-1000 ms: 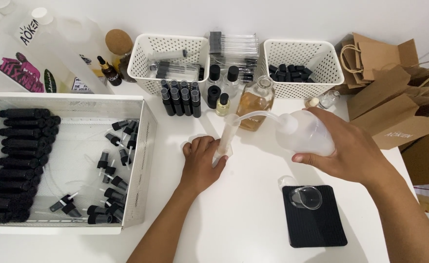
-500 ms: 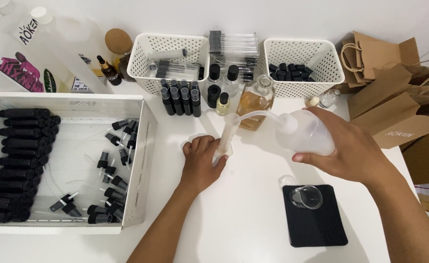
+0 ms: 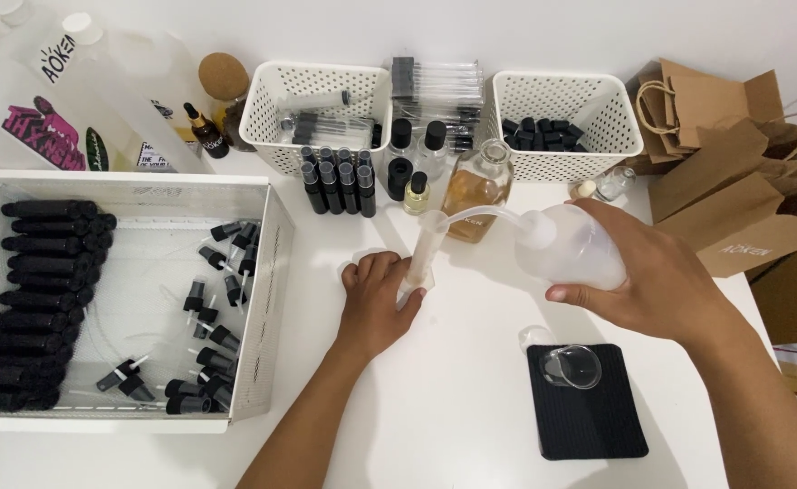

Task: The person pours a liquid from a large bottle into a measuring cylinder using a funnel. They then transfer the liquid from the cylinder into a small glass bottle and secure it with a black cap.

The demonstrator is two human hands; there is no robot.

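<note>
A clear measuring cylinder stands upright near the middle of the white table, its base gripped by the left hand, fingers curled round it. The right hand, just right of it, squeezes a translucent wash bottle whose bent spout reaches the cylinder's mouth.

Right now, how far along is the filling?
Done: left hand steadies the clear measuring cylinder; right hand has the squeeze bottle with its spout at the rim. In hand: dispensing; level unreadable. Left: the glass beaker on the black mat looks empty.
</note>
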